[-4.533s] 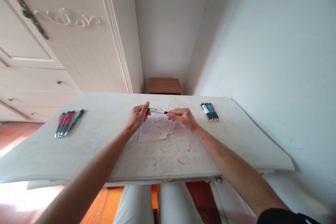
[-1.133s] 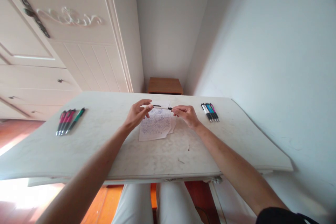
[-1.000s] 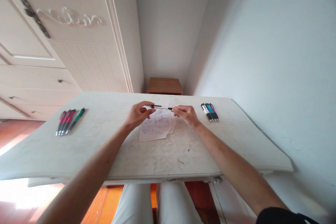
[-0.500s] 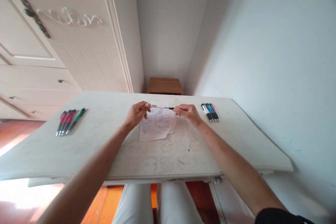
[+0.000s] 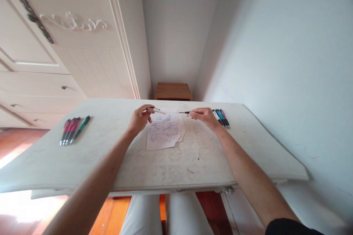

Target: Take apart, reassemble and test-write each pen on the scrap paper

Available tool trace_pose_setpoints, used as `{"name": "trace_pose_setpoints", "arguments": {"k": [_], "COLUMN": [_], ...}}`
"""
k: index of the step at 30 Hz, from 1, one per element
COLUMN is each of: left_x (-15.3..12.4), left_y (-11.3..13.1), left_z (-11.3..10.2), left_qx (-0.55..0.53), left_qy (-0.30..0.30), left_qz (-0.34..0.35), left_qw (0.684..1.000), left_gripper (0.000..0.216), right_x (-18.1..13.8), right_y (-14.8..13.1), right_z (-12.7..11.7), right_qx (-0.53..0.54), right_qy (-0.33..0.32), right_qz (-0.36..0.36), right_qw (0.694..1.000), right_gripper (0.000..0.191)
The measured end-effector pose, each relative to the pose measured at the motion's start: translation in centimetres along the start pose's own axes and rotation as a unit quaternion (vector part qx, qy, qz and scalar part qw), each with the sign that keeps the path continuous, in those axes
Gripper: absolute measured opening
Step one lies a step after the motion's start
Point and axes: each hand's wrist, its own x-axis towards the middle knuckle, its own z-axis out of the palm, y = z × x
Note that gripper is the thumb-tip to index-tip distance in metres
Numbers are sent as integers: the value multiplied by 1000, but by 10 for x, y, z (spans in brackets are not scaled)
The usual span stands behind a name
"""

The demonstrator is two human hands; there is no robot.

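Observation:
Above the sheets of paper, my left hand (image 5: 141, 118) is closed around a white pen barrel (image 5: 161, 111) with a dark clip. Across a gap from it, my right hand (image 5: 203, 116) pinches a thin dark pen part (image 5: 184, 112), its narrow end pointing left toward the barrel. It looks like the pen's refill with the black grip, though the fingers hide most of it. The paper (image 5: 164, 132), covered in blue scribbles, lies flat beneath and between both hands.
On the left of the white table (image 5: 116, 169) lie several pink pens (image 5: 70, 130) and a green pen (image 5: 80, 129). Several pens (image 5: 223, 118) in white, blue and purple lie at the right, partly behind my right hand. A wooden stand (image 5: 173, 91) is beyond the far edge.
My hands have moved apart, the right one going right. The dark part has come out of the white barrel, and a gap shows between them.

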Motion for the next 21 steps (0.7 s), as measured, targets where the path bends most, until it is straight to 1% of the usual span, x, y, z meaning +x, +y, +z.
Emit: {"name": "trace_pose_setpoints", "arguments": {"k": [4, 6, 8, 11, 14, 16, 18, 21], "left_x": [-3, -4, -4, -3, -2, -3, -4, -5], "left_y": [-1, 0, 0, -1, -1, 1, 2, 2], "left_z": [-6, -9, -10, -12, -12, -12, -11, -11], "left_qx": [122, 171, 193, 182, 142, 116, 99, 103], "left_qy": [-20, -29, -29, -24, -27, -36, -50, -77], "left_qz": [53, 76, 86, 85, 68, 45, 24, 15], "left_qw": [991, 982, 977, 979, 987, 992, 994, 992], "left_gripper": [23, 24, 24, 23, 23, 26, 28, 29], "right_x": [1, 1, 1, 1, 1, 1, 1, 1], "right_y": [5, 6, 6, 5, 6, 7, 8, 9], "right_z": [-4, -4, -3, -3, -3, -3, -3, -4], "right_qx": [-8, -13, -18, -17, -16, -18, -28, -56], "right_qy": [-8, -15, -23, -27, -29, -33, -51, -80], "right_qz": [14, 20, 24, 32, 37, 41, 46, 48], "right_qw": [1000, 1000, 999, 999, 999, 998, 997, 994], "right_gripper": [29, 29, 30, 30, 31, 32, 33, 32]}}
